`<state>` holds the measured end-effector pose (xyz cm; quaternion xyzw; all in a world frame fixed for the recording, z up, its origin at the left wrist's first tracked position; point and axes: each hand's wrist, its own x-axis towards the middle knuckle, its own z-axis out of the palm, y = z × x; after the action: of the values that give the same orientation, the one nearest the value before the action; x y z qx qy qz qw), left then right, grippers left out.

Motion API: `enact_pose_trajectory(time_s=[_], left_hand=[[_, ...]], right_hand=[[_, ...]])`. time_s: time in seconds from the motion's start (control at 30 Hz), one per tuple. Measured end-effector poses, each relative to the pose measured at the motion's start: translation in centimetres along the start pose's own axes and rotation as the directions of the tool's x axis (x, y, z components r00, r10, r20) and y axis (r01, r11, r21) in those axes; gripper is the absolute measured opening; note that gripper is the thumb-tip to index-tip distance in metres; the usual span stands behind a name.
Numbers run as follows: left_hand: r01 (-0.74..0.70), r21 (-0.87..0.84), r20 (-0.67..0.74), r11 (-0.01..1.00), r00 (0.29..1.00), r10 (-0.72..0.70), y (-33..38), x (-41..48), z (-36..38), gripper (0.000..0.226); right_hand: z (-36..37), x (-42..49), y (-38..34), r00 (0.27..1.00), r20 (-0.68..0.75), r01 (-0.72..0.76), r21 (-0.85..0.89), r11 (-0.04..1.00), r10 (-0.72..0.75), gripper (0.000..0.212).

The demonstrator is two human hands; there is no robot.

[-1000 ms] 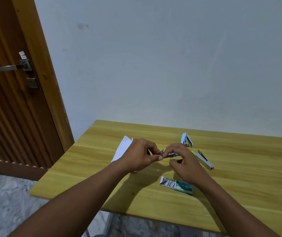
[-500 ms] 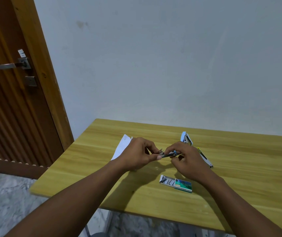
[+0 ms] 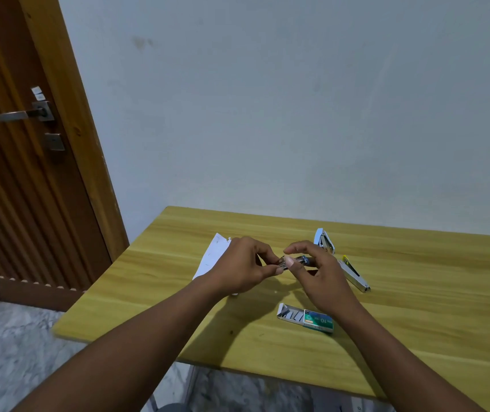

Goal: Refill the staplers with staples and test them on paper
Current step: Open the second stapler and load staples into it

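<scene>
1. Three staplers: the held stapler [image 3: 300, 259] is above the table's [image 3: 416, 307] middle, with the left hand [image 3: 240, 267] pinching one end and the right hand [image 3: 324, 278] curled round the other. The blue stapler [image 3: 323, 240] and yellow stapler [image 3: 353, 273] lie toward the far edge.
2. One open staple box [image 3: 312, 318] lies toward the near edge.
3. One paper [image 3: 212, 257] lies near the left edge.
4. Bare wood runs along the right side.

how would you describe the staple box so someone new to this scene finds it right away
Look at the yellow wooden table. Toward its front edge, just nearer than the right hand, lies a small flat staple box, slid open with silver staples showing at its left end. Its green label sets it apart from the light blue stapler and yellow stapler farther back.
</scene>
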<state>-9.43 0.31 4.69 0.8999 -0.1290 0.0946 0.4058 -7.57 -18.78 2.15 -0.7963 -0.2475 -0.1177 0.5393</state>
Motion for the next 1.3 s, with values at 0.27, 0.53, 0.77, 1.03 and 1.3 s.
enact_pose_trajectory(time_s=[0.27,0.53,0.77,1.03,1.3], left_hand=[[-0.003,0.012,-0.014,1.0,1.0,0.003,0.2,-0.4,-0.2,0.013],[-0.016,0.046,-0.077,0.999,0.997,0.02,0.2,-0.5,0.2,0.013],[-0.033,0.096,-0.09,0.995,0.995,0.042,-0.2,-0.5,0.5,0.013],[0.085,-0.06,0.024,0.995,0.996,-0.084,0.1,-0.7,-0.2,0.019],[0.508,-0.606,0.438,0.612,0.855,-0.277,0.5,-0.8,-2.9,0.039]], right_hand=[[0.1,-0.1,0.3,0.987,-0.038,0.148,-0.148,0.978,-0.156,0.012],[0.6,0.2,0.1,0.986,-0.09,0.123,-0.191,0.974,-0.142,0.008],[0.7,0.7,-0.8,0.996,-0.085,-0.058,-0.196,0.979,0.042,0.014],[-0.4,2.2,-1.4,0.88,-0.073,-0.459,0.128,0.879,0.47,0.019],[-1.3,1.7,-0.8,0.89,-0.272,-0.301,0.257,0.918,0.367,0.031]])
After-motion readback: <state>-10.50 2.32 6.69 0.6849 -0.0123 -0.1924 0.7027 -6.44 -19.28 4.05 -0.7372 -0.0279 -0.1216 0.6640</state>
